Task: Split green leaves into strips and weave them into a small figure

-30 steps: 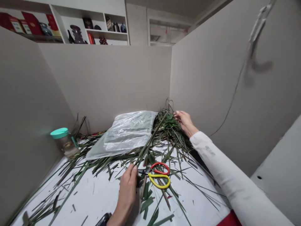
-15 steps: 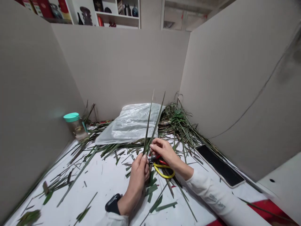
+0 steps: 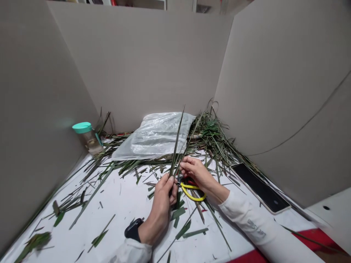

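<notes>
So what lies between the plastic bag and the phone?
In the head view, a heap of long green leaves lies between the plastic bag and the phone.

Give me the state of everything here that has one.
Left hand, closed around green leaf strips, held upright
Right hand, fingers at the strips, grip unclear
Scissors, lying flat, blades mostly hidden
Plastic bag, lying flat
Jar, teal lid on
Phone, lying face up, screen dark
</notes>
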Demonstrator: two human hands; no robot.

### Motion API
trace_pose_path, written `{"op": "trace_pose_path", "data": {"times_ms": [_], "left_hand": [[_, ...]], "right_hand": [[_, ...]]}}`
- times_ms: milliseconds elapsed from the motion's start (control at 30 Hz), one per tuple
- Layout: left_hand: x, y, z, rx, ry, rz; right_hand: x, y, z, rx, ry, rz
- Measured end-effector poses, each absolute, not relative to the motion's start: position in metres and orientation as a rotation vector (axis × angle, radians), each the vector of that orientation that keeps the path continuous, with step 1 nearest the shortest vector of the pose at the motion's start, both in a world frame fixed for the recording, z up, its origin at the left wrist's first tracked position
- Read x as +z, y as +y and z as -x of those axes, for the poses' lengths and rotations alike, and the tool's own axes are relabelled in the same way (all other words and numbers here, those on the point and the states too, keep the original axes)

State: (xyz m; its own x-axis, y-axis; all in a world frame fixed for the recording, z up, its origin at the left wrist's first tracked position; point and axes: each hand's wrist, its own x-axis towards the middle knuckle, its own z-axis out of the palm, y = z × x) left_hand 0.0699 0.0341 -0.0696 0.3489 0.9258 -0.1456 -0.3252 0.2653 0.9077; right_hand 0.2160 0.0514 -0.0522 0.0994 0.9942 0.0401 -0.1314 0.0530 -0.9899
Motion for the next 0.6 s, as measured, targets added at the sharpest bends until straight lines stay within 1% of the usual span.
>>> {"op": "trace_pose_path", "data": {"times_ms": [167,233,333,500,600], "left_hand": [[-0.074,0.035,-0.071,0.986,0.827,-0.953],[-0.075,0.035,-0.072,0.999,0.837,-0.954],[-0.076,0.033,-0.073,1.016,0.852,-0.953],[-0.078,0.032,-0.074,1.035,0.868,-0.976],[-0.079,0.031,-0.075,1.028,0.869,-0.976]], "right_hand": [[-0.051,0.049,-0.217,0.838,-1.123,1.196],[-0.046,0.046,-0.217,0.788,-1.168,1.213],[-0.043,0.044,-0.216,0.829,-1.239,1.222],[-0.049,0.050,-0.217,1.102,-1.266,1.149],[-0.052,0.053,-0.219,1.191,-1.194,1.074]]}}
